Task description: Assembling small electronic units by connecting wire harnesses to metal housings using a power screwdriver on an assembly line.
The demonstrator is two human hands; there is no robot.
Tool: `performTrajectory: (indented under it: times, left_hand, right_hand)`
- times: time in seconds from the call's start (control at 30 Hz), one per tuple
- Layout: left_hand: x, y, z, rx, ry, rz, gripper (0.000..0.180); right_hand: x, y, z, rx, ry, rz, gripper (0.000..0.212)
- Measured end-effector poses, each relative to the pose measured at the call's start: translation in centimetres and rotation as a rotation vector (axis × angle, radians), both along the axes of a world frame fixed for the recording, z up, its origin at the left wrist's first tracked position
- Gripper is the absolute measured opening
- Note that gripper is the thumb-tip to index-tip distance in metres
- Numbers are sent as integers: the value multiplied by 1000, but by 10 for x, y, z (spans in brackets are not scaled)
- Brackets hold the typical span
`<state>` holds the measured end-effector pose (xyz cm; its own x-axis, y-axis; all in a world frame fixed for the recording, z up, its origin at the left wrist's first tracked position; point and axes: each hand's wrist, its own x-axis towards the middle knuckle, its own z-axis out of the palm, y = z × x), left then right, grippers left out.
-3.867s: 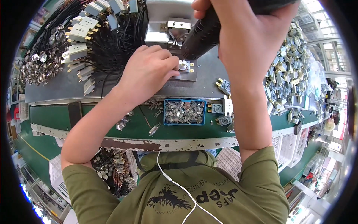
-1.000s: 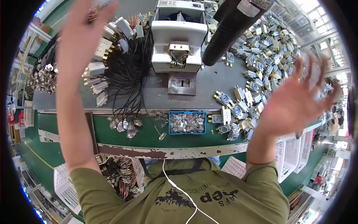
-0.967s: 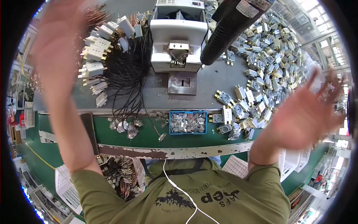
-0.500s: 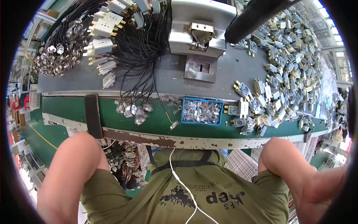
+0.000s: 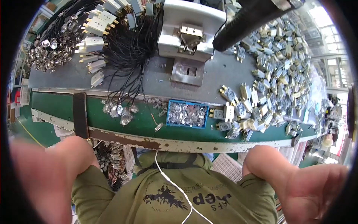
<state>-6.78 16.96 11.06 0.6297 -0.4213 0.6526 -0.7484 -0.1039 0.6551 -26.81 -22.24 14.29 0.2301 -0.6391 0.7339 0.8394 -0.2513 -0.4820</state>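
The blue tray (image 5: 187, 114) of small metal parts is sitting at the table's (image 5: 149, 80) near edge, untouched. Behind it a steel plate (image 5: 188, 71) is lying before the grey press (image 5: 190, 30). Both arms are showing only as bent elbows at the lower corners, well off the table; the hands are lying out of view, so neither grip is showing. Brass-and-grey parts (image 5: 272, 74) are crowding the right end, black wires (image 5: 130, 48) the left.

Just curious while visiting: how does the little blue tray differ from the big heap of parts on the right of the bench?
The blue tray keeps small silvery pieces inside its rim on the green strip; the heap of parts sprawls loose over the grey bench top. The heap's parts look bigger, grey and brass-coloured. Neither is being touched.
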Motion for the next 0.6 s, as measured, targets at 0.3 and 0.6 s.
performTrajectory:
  times: [0.3,0.6]
  left_hand:
    - [54,-114,-95,906,-227,-35,29]
    - [61,-141,-123,988,-471,21,15]
  right_hand:
    - [129,-29,-63,-641,958,-382,21]
    - [154,-80,-148,-1020,1605,-319,32]
